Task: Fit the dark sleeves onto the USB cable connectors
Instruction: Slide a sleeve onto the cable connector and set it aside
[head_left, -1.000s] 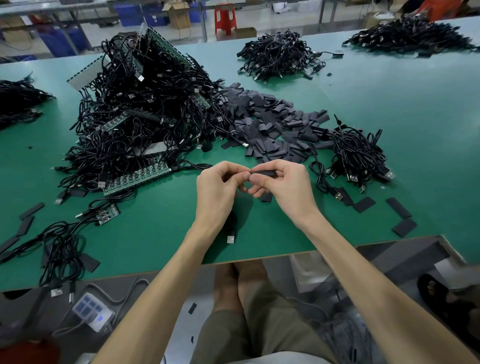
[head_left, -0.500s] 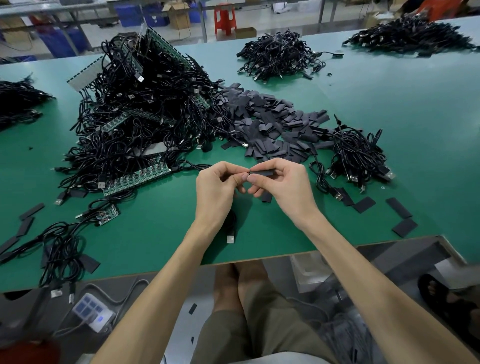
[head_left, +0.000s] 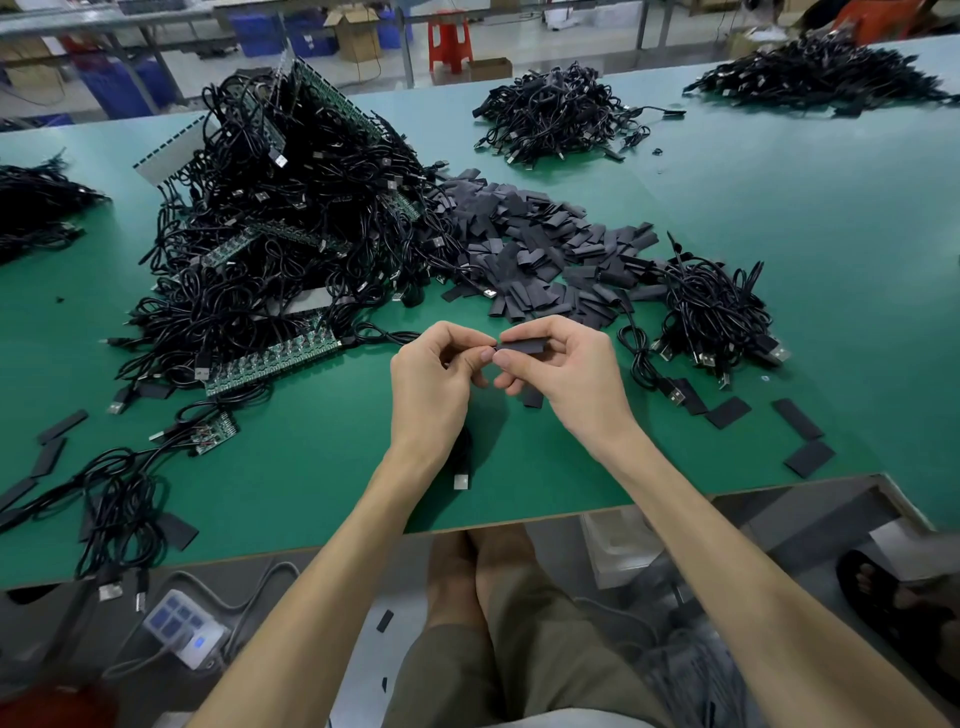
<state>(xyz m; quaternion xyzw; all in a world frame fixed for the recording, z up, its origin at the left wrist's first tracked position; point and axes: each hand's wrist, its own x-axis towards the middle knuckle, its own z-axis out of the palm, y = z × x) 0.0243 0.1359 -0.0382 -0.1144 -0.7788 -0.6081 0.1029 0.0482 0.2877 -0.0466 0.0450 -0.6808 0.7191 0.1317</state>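
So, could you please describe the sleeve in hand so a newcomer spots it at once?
Near the front edge of the green table, the left hand, holding a cable, meets the right hand. The right pinches one dark sleeve. Unlike those in the pile behind, it is held in mid-air.

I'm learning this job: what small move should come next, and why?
Probably push the dark sleeve leftward onto the cable end: the right hand pinches it, its end meets the left hand, and a USB cable hangs below that hand.
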